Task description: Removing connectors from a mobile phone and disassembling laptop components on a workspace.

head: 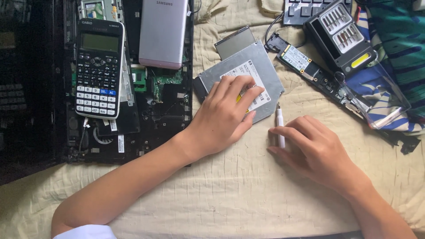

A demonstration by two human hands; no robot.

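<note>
Where my left fingers (241, 88) spread flat, I log them pressing the grey optical drive (261, 66), left hand (223, 117) palm-down, gripping nothing, forearm running back to lower left. My right hand (312, 148) lies half-curled on the cream cloth (212, 194), fingertips touching the white screwdriver (280, 126) just right of the drive, not closed round it. Opened laptop (164, 110) alongside, calculator (98, 66) upon it.

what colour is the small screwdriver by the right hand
White, with a thin metal tip; the screwdriver shows best in the head view.
</note>
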